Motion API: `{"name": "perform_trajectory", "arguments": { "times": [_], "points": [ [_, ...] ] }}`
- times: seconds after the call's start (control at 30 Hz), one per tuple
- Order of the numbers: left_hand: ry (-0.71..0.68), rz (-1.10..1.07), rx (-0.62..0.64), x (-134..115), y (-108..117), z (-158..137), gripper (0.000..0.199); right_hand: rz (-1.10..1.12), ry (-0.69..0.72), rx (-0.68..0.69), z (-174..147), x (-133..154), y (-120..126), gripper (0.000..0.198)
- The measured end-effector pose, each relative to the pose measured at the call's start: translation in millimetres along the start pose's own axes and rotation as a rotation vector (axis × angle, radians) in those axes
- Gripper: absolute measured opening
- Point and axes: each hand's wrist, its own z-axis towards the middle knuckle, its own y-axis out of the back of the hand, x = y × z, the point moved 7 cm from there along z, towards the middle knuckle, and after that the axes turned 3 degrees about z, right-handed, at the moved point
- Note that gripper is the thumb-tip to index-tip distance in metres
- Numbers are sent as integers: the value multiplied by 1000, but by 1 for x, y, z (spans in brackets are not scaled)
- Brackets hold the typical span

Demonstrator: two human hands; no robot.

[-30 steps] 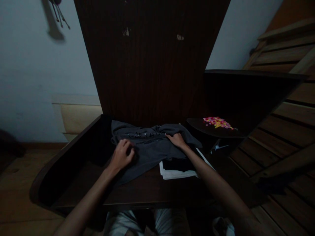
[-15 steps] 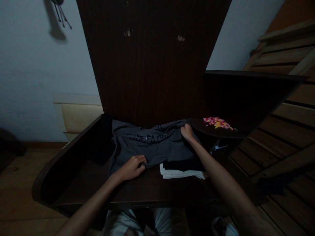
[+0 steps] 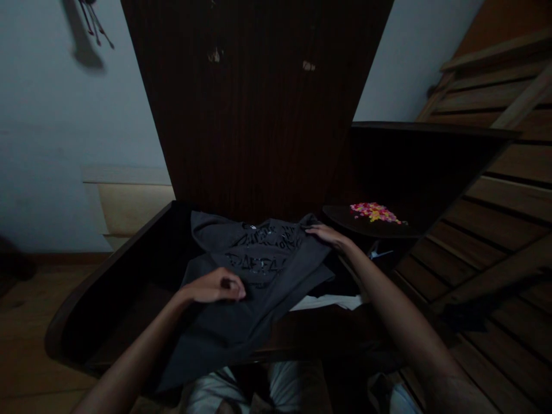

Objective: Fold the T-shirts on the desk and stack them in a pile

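Note:
A dark grey T-shirt with black lettering lies rumpled across the dark wooden desk, its lower left part hanging over the front edge towards my lap. My left hand is over the left part of the shirt, fingers loosely bent with a gap to the thumb and no cloth visible between them. At the shirt's upper right edge, my right hand grips the fabric, its fingers lying over a fold. Partly under the shirt on the right are a white folded cloth and a black cloth.
Small pink, red and yellow pieces are heaped on a rounded shelf at the right. A raised wooden side bounds the desk on the left. Behind stands a tall dark panel. Wooden slats line the far right.
The shirt has unfolded towards me, showing more lettering and covering part of the white cloth. My left hand has come off the front edge of the cloth; my right hand has shifted slightly down.

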Motion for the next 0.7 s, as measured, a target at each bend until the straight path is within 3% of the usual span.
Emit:
{"name": "perform_trajectory", "arguments": {
  "times": [0.1, 0.17, 0.23, 0.37, 0.47, 0.57, 0.7],
  "points": [
    [-18, 267, -495, 14, 39, 6, 34, 252, -102, 201, -20, -15, -16, 26],
    [-16, 433, -682, 29, 55, 6, 36, 313, -120, 242, -31, -23, -19, 24],
    [19, 556, -717, 49, 60, 11, 43, 315, -123, 255, -38, -30, -18, 26],
    [116, 697, -648, 78, 57, 22, 52, 247, -126, 287, -46, -37, -5, 34],
    [154, 738, -688, 78, 58, 24, 50, 94, -172, 364, -52, -44, 12, 38],
    [203, 769, -810, 70, 68, 21, 46, -80, -281, 502, -61, -57, 20, 39],
    [308, 834, -960, 61, 86, 13, 40, 41, -303, 502, -66, -62, 18, 34]
  ]
}}
